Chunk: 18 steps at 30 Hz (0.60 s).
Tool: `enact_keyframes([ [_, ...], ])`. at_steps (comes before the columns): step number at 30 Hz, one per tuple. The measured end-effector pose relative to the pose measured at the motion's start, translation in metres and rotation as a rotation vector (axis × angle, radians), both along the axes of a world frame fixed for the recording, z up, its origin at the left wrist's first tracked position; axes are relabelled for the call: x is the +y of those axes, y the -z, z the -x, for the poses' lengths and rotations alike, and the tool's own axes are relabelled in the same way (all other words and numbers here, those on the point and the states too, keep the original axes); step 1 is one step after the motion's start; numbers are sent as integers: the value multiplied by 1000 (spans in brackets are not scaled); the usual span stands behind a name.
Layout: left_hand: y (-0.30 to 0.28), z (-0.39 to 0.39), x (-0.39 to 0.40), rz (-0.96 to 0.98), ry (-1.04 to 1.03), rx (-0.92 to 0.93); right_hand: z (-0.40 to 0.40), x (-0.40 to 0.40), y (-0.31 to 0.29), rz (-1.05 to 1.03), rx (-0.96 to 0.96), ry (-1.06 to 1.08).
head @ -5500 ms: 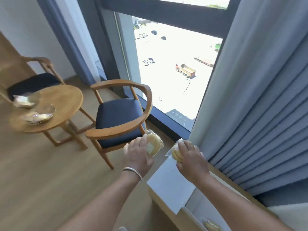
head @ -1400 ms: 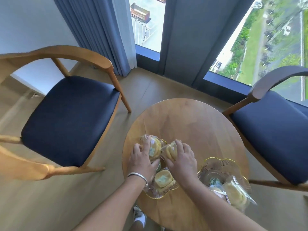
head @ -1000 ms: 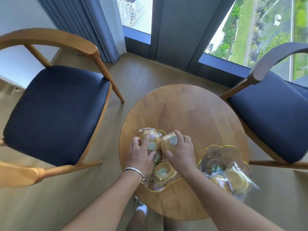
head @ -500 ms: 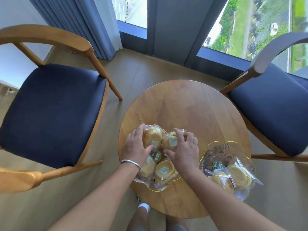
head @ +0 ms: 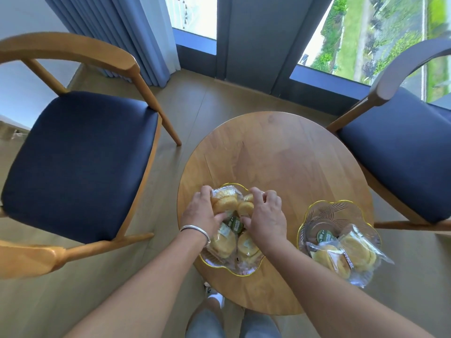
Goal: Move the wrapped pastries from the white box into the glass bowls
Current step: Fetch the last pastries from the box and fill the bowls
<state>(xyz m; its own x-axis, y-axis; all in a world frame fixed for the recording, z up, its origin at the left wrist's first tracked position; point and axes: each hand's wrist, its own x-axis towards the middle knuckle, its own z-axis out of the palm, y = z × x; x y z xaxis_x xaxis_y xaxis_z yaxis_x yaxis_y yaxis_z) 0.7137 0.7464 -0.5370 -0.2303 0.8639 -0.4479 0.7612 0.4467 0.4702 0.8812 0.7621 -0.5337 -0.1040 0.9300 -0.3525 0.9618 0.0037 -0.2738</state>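
Now we have lowered both pastries into the near-left bowl (head: pixel 244 270); left hand (head: pixel 200 215) and right hand (head: pixel 266 215) loosening (fingers curled, barely gripping), delivery nearly finished.

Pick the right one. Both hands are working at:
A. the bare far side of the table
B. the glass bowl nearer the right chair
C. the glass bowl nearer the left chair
C: the left hand and right hand both rest on wrapped pastries in the left bowl; the right bowl is untouched.
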Motion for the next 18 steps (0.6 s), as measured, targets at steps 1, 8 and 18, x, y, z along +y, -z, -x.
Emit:
enact_keyframes([
  [1,-2,1,-3,24,-1,-16,-1,-1,-3,17,8,-14],
  [8,-40,-3,-6,-93,149,209,-26,-17,-48,-9,53,-43],
  [18,-156,-111,14,-476,562,414,-119,-32,-153,-266,-24,144],
])
